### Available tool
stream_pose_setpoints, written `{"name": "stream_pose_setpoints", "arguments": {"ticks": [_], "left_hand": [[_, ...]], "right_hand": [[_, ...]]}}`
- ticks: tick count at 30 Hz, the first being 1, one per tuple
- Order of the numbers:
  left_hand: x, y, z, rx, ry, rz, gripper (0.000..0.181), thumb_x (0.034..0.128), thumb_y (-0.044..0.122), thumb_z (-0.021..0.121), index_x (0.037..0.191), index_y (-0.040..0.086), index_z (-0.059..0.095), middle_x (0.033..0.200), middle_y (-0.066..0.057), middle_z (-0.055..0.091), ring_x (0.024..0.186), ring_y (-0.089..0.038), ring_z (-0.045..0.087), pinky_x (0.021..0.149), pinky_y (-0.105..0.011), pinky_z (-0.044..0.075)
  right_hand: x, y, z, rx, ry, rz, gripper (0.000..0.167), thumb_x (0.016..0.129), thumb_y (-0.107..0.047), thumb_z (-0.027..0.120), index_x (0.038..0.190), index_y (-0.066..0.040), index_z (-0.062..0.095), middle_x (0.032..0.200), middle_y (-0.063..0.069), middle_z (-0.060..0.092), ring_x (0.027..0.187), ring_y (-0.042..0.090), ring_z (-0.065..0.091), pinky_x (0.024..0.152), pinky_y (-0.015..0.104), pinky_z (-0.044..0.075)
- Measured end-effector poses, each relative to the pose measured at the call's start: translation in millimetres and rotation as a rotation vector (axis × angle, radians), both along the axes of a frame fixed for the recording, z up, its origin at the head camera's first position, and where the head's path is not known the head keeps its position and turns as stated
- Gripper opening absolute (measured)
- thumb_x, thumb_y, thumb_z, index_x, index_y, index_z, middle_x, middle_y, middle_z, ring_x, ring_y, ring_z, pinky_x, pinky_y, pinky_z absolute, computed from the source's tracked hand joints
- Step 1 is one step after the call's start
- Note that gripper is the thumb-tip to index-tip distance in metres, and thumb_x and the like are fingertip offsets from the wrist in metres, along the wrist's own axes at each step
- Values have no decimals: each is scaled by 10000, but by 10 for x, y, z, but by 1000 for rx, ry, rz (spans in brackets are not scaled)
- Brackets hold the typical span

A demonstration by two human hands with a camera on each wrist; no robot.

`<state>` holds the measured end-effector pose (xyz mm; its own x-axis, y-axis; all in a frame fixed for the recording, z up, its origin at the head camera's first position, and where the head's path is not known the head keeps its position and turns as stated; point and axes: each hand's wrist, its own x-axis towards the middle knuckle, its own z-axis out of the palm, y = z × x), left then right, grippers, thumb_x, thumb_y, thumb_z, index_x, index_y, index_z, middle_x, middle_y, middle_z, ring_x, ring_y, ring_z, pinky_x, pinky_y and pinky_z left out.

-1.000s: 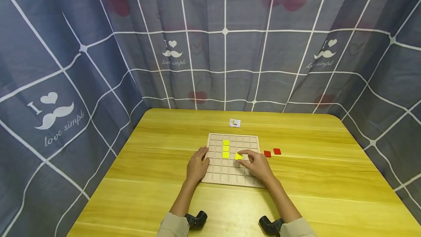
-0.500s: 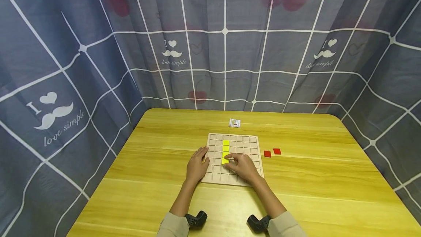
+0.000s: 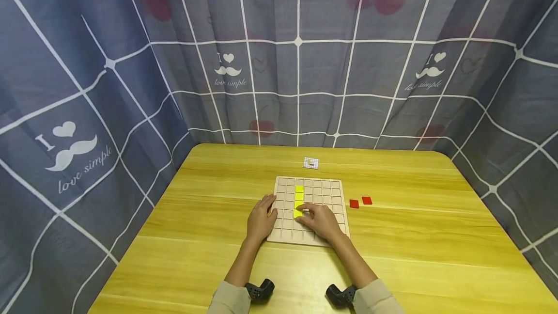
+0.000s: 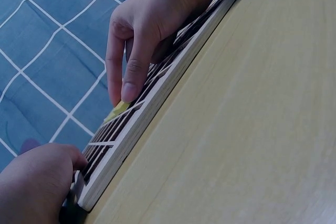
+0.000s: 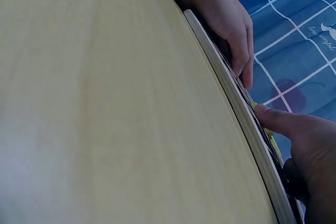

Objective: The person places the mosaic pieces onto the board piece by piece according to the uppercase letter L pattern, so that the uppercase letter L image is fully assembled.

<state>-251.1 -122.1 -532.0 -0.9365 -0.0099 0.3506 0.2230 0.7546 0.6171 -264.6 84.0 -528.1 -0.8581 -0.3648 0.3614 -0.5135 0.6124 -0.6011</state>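
Note:
A pale wooden grid board [image 3: 285, 234] lies on the table, with a column of yellow square tiles [image 3: 299, 193] in its left half. My right hand [image 3: 323, 220] reaches over the board from the right. Its thumb and forefinger pinch the lowest yellow tile [image 3: 298, 213], directly below the others; how fully it sits in its cell is hard to tell. Along the board's left edge rests my left hand [image 3: 261, 219], fingers loosely extended and thumb over the rim. In the left wrist view, fingertips of the right hand [image 4: 139, 51] touch a yellow piece [image 4: 118, 109].
Two red square tiles [image 3: 354, 203] [image 3: 367, 200] lie right of the board. A small card with a printed grid [image 3: 311, 163] lies behind it. A dark checked curtain [image 3: 322, 71] surrounds the wooden table [image 3: 196, 236] at the back and sides.
My right hand has carried the yellow tile leftward to the bottom of the yellow column, where it has stayed over the last half second. The left hand has kept its place.

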Motion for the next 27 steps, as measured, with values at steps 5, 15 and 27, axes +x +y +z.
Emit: {"name": "stream_pose_setpoints", "arguments": {"ticks": [5,15,27], "left_hand": [[3,2,-2,2,9,1,385,863,129,583,1241,59,589,1294,-48,544,1246,-260,439,1020,-456,359],[-9,-2,-10,-4,-12,-1,392,871,140,573,1258,72,578,1312,-47,528,1256,-261,426,1023,-461,354],[-8,-2,-16,2,-10,2,391,870,137,569,1255,68,578,1310,-51,529,1256,-267,425,1025,-461,350]], "right_hand": [[4,1,-2,3,4,-4,297,758,-361,730,1004,-196,712,474,-118,311,416,-2,185,386,186,215],[43,185,33,-113,29,13,259,776,-262,738,1012,-158,712,479,-149,282,437,-8,179,382,173,206],[-19,928,107,-184,17,-199,291,781,-220,738,1036,-85,701,492,-71,298,433,23,208,377,205,225]]}}
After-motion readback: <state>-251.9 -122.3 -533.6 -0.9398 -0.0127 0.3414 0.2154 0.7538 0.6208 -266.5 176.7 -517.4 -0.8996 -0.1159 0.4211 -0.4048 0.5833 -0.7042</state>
